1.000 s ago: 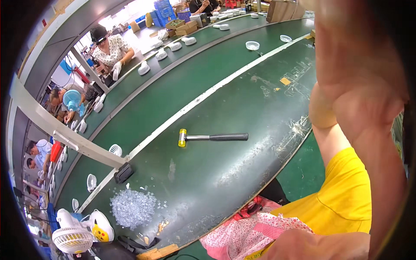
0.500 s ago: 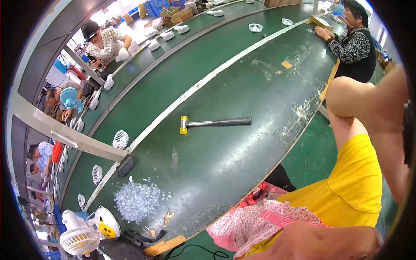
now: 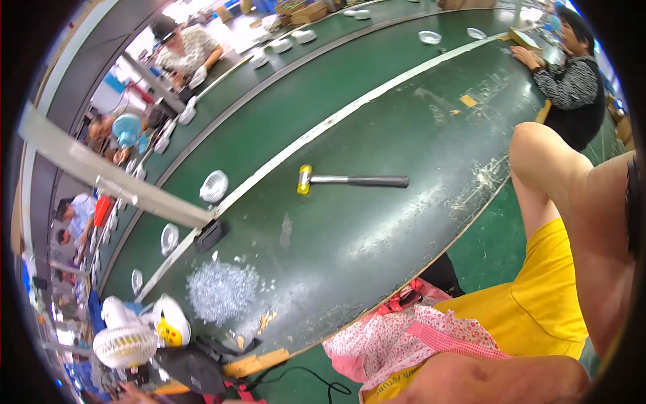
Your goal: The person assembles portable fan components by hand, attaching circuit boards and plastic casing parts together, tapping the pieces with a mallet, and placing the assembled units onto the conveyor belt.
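Both of my arms are bent, and neither of my hands shows. On the right side my bare right arm (image 3: 548, 158) folds upward past the picture's edge. Along the lower edge my left arm (image 3: 484, 377) shows only in part. On the dark green table in front of me lies a mallet (image 3: 356, 180) with a yellow head, a metal shaft and a black grip; nothing touches it. A heap of small clear plastic pieces (image 3: 222, 289) is spread near the table's left end.
A white desk fan (image 3: 124, 343) and a black bag (image 3: 192, 369) sit at lower left. A pale post (image 3: 114, 172) crosses the left side. White fan grilles (image 3: 214, 186) stand along the conveyor (image 3: 282, 128). A co-worker (image 3: 572, 81) sits at far right; others work across the belt.
The view has shifted, so the mallet, heap and belt appear farther right and mostly higher. The mallet and heap keep their places on the table. My right arm stays raised.
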Action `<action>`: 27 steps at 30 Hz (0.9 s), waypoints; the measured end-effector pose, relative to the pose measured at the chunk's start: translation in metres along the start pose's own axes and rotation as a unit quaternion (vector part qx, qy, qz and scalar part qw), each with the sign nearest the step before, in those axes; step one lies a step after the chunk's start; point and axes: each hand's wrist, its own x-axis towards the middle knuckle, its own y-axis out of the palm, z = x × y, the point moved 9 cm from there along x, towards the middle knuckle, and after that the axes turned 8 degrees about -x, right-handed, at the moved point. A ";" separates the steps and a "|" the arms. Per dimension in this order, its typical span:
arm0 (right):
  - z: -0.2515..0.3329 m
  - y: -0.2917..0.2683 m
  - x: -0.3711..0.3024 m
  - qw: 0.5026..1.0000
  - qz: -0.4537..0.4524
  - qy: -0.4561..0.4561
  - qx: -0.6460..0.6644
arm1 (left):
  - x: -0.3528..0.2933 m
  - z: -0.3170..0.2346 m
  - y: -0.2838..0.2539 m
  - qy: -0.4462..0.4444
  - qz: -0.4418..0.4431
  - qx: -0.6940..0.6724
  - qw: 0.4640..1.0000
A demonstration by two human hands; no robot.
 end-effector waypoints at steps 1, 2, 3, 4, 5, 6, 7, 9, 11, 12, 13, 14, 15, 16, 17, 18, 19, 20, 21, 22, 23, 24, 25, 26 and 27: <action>-0.004 -0.003 0.003 1.000 -0.007 0.003 0.011 | -0.004 0.000 0.004 -0.005 0.006 0.019 1.000; -0.022 -0.018 0.005 1.000 -0.011 0.006 0.024 | -0.009 0.000 0.009 -0.009 0.014 0.037 0.999; -0.022 -0.022 0.004 0.999 -0.020 0.011 0.044 | -0.015 0.002 0.014 -0.011 0.027 0.062 0.998; -0.018 -0.021 0.003 0.997 -0.025 0.016 0.065 | -0.022 0.003 0.020 -0.013 0.041 0.085 0.996; 0.007 -0.015 0.007 0.996 -0.025 0.020 0.083 | -0.029 0.003 0.023 -0.014 0.055 0.101 0.993; 0.001 -0.018 0.010 0.994 -0.024 0.021 0.101 | -0.036 0.003 0.023 -0.017 0.070 0.118 0.990; -0.002 -0.016 0.010 0.992 -0.022 0.022 0.119 | -0.043 0.002 0.022 -0.021 0.084 0.133 0.987; -0.010 0.020 -0.001 0.988 -0.024 0.009 0.151 | -0.053 -0.006 0.026 -0.043 0.111 0.167 0.979; 0.004 -0.011 0.003 0.985 -0.015 -0.008 0.170 | -0.061 -0.010 0.031 -0.067 0.132 0.186 0.971; 0.005 0.006 0.001 0.984 -0.016 -0.012 0.179 | -0.065 -0.012 0.030 -0.076 0.139 0.199 0.967; 0.009 -0.001 0.000 0.982 -0.018 -0.016 0.185 | -0.069 -0.014 0.029 -0.085 0.143 0.213 0.963; 0.013 -0.003 0.001 0.981 -0.022 -0.020 0.189 | -0.071 -0.016 0.028 -0.095 0.144 0.227 0.959; 0.010 -0.006 0.003 0.981 -0.027 -0.025 0.191 | -0.072 -0.018 0.025 -0.106 0.142 0.241 0.954; 0.008 0.002 0.002 0.981 -0.040 -0.025 0.190 | -0.074 -0.022 0.027 -0.114 0.133 0.260 0.950; 0.015 0.017 -0.005 0.981 -0.054 -0.026 0.187 | -0.074 -0.025 0.029 -0.124 0.122 0.279 0.944; 0.017 0.020 -0.005 0.981 -0.062 -0.027 0.180 | -0.074 -0.027 0.026 -0.134 0.111 0.290 0.941; 0.012 0.026 -0.004 0.982 -0.071 -0.029 0.172 | -0.073 -0.029 0.023 -0.145 0.099 0.302 0.937; 0.003 0.020 -0.005 0.983 -0.082 -0.032 0.164 | -0.071 -0.030 0.021 -0.158 0.085 0.314 0.932; 0.007 0.020 -0.007 0.982 -0.096 -0.036 0.157 | -0.070 -0.031 0.018 -0.172 0.072 0.330 0.926; 0.006 0.016 -0.008 0.981 -0.111 -0.041 0.151 | -0.069 -0.031 0.015 -0.187 0.059 0.346 0.917; 0.002 0.014 -0.006 0.980 -0.128 -0.048 0.146 | -0.068 -0.029 0.012 -0.203 0.046 0.365 0.907; 0.016 0.015 -0.009 0.977 -0.151 -0.051 0.144 | -0.071 -0.028 0.014 -0.216 0.032 0.389 0.895; 0.005 0.025 -0.009 0.973 -0.173 -0.063 0.139 | -0.069 -0.028 0.017 -0.237 0.018 0.410 0.881; 0.004 0.031 -0.008 0.968 -0.196 -0.075 0.136 | -0.068 -0.026 0.022 -0.259 0.005 0.432 0.864; 0.007 0.029 -0.009 0.962 -0.216 -0.088 0.140 | -0.068 -0.023 0.029 -0.279 -0.001 0.456 0.845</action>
